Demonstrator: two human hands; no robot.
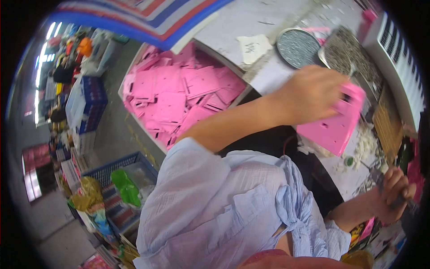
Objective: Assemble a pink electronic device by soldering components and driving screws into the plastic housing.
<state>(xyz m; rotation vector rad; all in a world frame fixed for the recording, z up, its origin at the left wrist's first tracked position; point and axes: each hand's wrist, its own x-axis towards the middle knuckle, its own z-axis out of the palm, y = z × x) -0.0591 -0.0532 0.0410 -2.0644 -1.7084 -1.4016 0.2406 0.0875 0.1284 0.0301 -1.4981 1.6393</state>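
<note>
My left hand [309, 96] reaches across over the white worktop, its fingers closed on the upper edge of a flat pink plastic panel [329, 134]. The panel is tilted, and small dark slots show in it. At the right rim, my right hand [396, 193] is wrapped round a dark tool [380, 179] with a thin shaft pointing toward the panel; blur hides its exact kind. Small white plastic parts [365, 145] and a little green piece [348, 160] lie between the hands. Beyond the left hand stand a round dish of small metal pieces [298, 47] and a tray of screws [345, 51].
A large carton [244, 93] full of pink panels stands left of the worktop. A striped red, white and blue sheet [156, 20] hangs over its far side. A white slotted unit [398, 62] borders the right. A blue crate [134, 159] stands on the floor at lower left.
</note>
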